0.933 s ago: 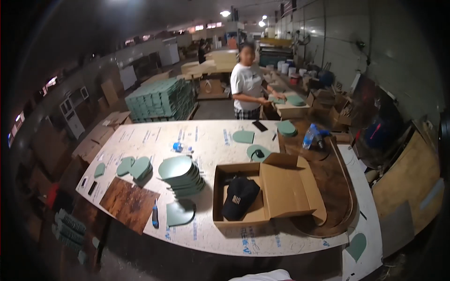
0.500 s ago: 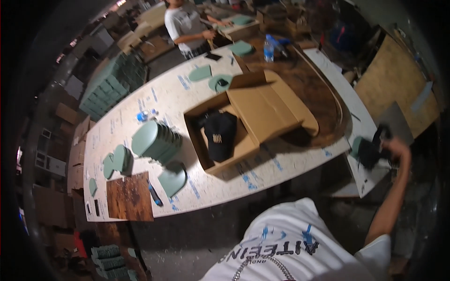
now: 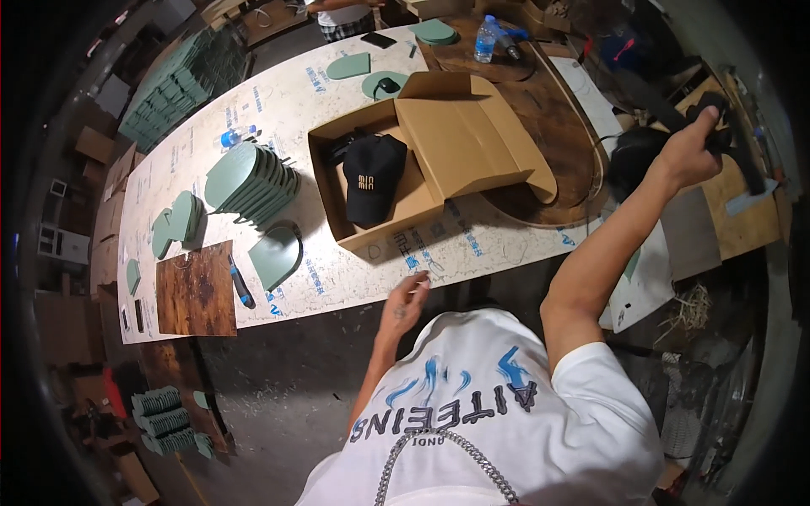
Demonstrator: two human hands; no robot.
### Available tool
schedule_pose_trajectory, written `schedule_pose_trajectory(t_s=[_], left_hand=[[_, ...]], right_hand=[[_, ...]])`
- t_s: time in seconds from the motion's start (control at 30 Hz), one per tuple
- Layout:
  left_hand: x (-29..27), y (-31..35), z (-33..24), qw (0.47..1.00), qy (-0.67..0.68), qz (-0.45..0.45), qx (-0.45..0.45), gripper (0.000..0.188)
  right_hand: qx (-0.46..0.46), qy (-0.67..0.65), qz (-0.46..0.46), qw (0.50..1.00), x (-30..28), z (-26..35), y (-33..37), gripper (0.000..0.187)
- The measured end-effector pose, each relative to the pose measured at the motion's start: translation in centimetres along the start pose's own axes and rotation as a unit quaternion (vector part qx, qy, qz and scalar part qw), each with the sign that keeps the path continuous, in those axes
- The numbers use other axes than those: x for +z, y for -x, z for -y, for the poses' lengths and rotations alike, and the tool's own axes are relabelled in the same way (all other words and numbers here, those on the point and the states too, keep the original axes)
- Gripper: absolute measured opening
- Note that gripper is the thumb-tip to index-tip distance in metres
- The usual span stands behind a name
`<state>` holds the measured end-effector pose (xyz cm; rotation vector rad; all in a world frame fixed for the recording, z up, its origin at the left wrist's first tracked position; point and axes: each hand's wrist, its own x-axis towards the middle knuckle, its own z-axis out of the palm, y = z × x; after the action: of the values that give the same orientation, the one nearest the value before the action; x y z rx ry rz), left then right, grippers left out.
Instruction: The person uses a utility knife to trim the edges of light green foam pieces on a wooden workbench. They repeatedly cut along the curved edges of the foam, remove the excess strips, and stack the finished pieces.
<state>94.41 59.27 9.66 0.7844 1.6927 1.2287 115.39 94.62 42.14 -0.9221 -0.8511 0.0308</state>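
My right hand (image 3: 693, 153) is raised at the far right, its fingers wrapped round a black strap (image 3: 744, 156). A dark bulky item (image 3: 633, 158) lies beside that forearm; whether it joins the strap I cannot tell. At the table's front edge my left hand (image 3: 405, 305) holds nothing, its fingers apart. Just beyond it stands an opened cardboard box (image 3: 494, 126), lid folded to the right. Inside the box sits a black cap (image 3: 373, 181) with small gold lettering, with other dark things partly hidden behind it.
On the white table (image 3: 346, 287) stand a leaning stack of green rounded boards (image 3: 249, 181), a blue-handled cutter (image 3: 241, 282) and a brown wooden board (image 3: 196, 288). Water bottles (image 3: 486, 40), a drill (image 3: 509, 42) and a phone (image 3: 378, 40) lie farther back. A person (image 3: 342, 17) stands across the table.
My right hand has moved up and away, lifting the black strap. My left hand has come into view by the table edge. The view has shifted, so the person opposite shows less.
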Motion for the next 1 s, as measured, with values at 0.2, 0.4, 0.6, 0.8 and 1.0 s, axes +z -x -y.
schedule_pose_trajectory(t_s=[0.2, 0.4, 0.6, 0.8, 1.0], left_hand=[[4.3, -0.4, -3.6, 0.994, -0.025, 0.106, -0.02, 0.043], [2.5, -3.3, 0.3, 0.995, 0.083, 0.017, -0.052, 0.044], [0.3, -7.8, -3.7, 0.992, 0.053, -0.112, -0.035, 0.043], [0.0, -10.3, -4.7, 0.983, 0.015, -0.177, -0.039, 0.04], [1.3, -13.3, -8.3, 0.99, -0.046, -0.123, -0.055, 0.043]], right_hand=[[0.417, -0.217, 0.096, 0.877, 0.7, -12.9, -3.2, 0.028], [0.362, -0.138, 0.512, 0.767, 2.5, -13.4, -4.0, 0.027], [0.158, 0.096, 0.744, 0.642, 12.1, -19.2, -1.7, 0.034], [0.223, 0.063, 0.735, 0.637, 10.5, -21.5, 6.9, 0.044], [0.234, 0.103, 0.62, 0.741, 2.9, -24.9, 15.7, 0.047]])
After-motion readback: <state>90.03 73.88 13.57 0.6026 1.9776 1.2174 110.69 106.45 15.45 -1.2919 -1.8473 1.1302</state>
